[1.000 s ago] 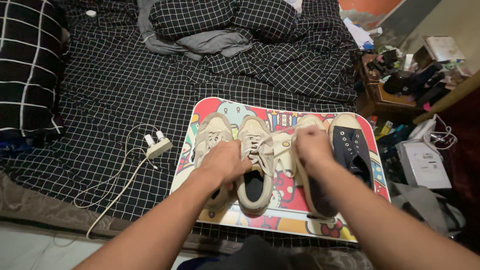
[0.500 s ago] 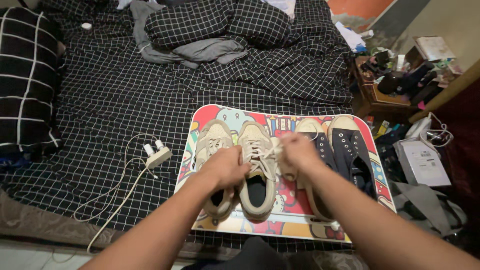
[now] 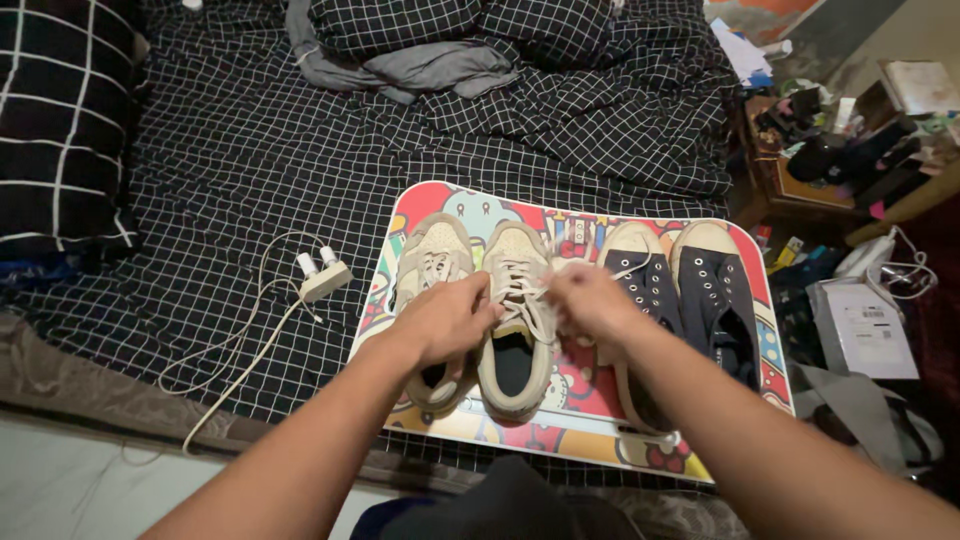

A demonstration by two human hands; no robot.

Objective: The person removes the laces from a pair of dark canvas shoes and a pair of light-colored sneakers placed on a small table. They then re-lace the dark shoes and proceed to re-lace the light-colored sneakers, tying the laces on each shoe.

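Note:
Two beige sneakers stand side by side on a colourful cartoon board. My left hand rests over the left beige sneaker and pinches a lace of the right beige sneaker. My right hand is closed on the other lace end of that same sneaker, just to its right. Two dark navy canvas shoes with cream toe caps stand on the right half of the board; my right forearm covers part of the nearer one.
The board lies on a bed with a black grid-pattern sheet. A white plug with a cable lies left of the board. Rumpled bedding and grey cloth sit at the back. A cluttered side table and a white box stand to the right.
My right hand has moved left, from over the navy shoe to the right beige sneaker, drawing the lace in. My left hand stays put. The camera view shifted slightly.

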